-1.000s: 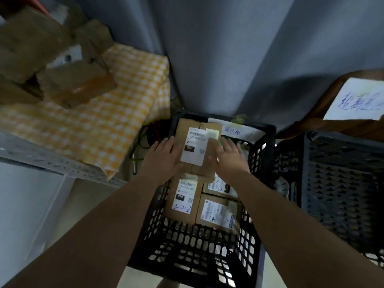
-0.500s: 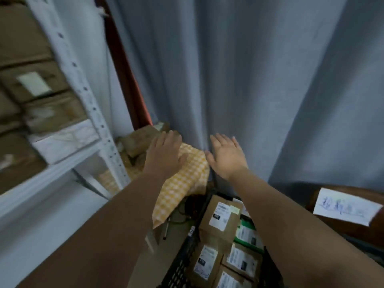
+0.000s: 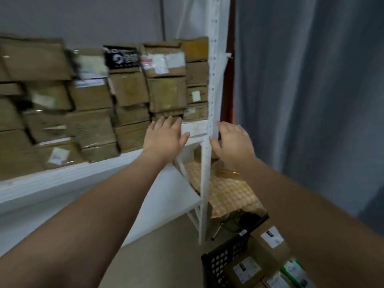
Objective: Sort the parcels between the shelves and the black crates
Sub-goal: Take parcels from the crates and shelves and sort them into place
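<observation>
shelf parcels (image 3: 91,94): brown boxes and padded bags, stacked in rows on the upper shelf, far left to the post; left ones blurred, labels unreadable
upper shelf (image 3: 62,176): white board, slopes across the left half of the view, carrying the stacks
left hand (image 3: 164,138): palm toward the shelf, fingers straight and spread wide, holding nothing; fingertips at the bottom of the stack near the shelf's right end, probably touching, blur makes it hard to tell
lower shelf (image 3: 166,204): white board under the left forearm
post (image 3: 205,183): white perforated upright, between the two hands
right hand (image 3: 232,142): just right of the post, fingers loosely bent, open grip, nothing in it
checked cloth (image 3: 228,196): yellow and white, low behind the post, brown parcel on it
black crate (image 3: 224,260): on the floor, bottom right, corner only in view
crate parcels (image 3: 264,248): labelled brown boxes plus one green pack (image 3: 295,271) inside the crate
curtain (image 3: 311,90): grey, fills the right side
</observation>
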